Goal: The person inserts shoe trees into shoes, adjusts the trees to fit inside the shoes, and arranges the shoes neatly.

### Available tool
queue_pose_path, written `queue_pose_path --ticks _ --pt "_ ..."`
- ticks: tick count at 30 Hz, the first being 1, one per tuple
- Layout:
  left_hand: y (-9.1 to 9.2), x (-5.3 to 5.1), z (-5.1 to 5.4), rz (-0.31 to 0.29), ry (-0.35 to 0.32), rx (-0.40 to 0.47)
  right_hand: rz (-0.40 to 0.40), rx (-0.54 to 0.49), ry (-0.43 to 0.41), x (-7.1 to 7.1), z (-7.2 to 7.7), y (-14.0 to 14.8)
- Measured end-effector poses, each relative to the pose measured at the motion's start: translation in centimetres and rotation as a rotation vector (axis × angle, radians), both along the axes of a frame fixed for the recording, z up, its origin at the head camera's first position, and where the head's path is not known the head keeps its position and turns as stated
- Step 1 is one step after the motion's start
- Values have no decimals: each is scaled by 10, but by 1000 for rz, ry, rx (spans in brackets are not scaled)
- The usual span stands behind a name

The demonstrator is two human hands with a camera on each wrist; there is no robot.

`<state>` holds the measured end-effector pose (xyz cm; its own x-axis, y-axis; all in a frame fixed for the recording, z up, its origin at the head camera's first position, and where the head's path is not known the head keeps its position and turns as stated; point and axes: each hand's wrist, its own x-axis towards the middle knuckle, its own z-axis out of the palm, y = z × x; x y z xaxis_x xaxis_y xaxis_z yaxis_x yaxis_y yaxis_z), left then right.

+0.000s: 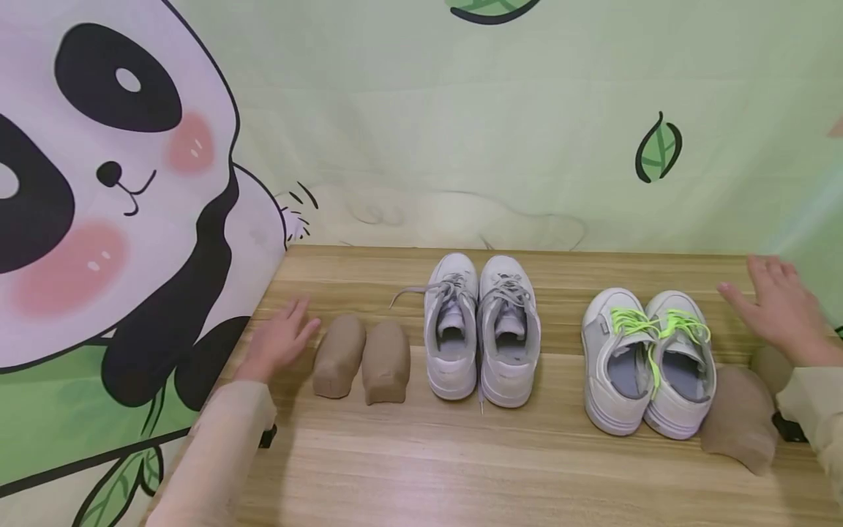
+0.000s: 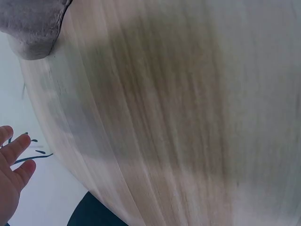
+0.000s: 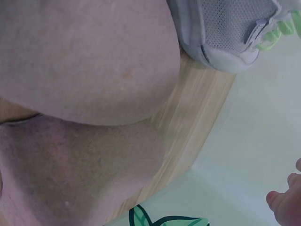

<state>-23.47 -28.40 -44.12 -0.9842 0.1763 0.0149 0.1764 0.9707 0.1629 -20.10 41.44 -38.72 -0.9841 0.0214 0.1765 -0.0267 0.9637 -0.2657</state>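
Observation:
My left hand (image 1: 278,341) is at the table's left side with its fingers extended, holding nothing; beside it stand two brown toe-shaped shoe inserts (image 1: 339,356). A pair of white sneakers with grey laces (image 1: 451,344) sits to the right of these, toes toward the wall. Farther right is a second white pair with neon-green laces (image 1: 615,369). My right hand (image 1: 780,311) is spread and holds nothing, above two more brown shoe inserts (image 1: 739,417), one partly hidden behind the other. In the right wrist view these inserts (image 3: 89,61) fill the upper left.
The wood-grain table (image 1: 421,468) meets a pale green cloth backdrop (image 1: 408,110) with a printed panda (image 1: 165,168) on the left. A small black clip-like piece (image 1: 268,437) shows by the left sleeve, and another dark piece (image 1: 788,428) by the right sleeve.

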Motion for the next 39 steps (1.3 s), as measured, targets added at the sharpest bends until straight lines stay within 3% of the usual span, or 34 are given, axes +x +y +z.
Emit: queue_pose_path --ticks 7,14,39 --pt "-1 4 -4 -4 16 10 20 15 14 -2 1 -9" --pt "0 9 -4 -7 -21 28 53 -2 25 -5 5 -19" --pt "0 23 -9 -51 -10 74 142 4 -15 -8 15 -45"
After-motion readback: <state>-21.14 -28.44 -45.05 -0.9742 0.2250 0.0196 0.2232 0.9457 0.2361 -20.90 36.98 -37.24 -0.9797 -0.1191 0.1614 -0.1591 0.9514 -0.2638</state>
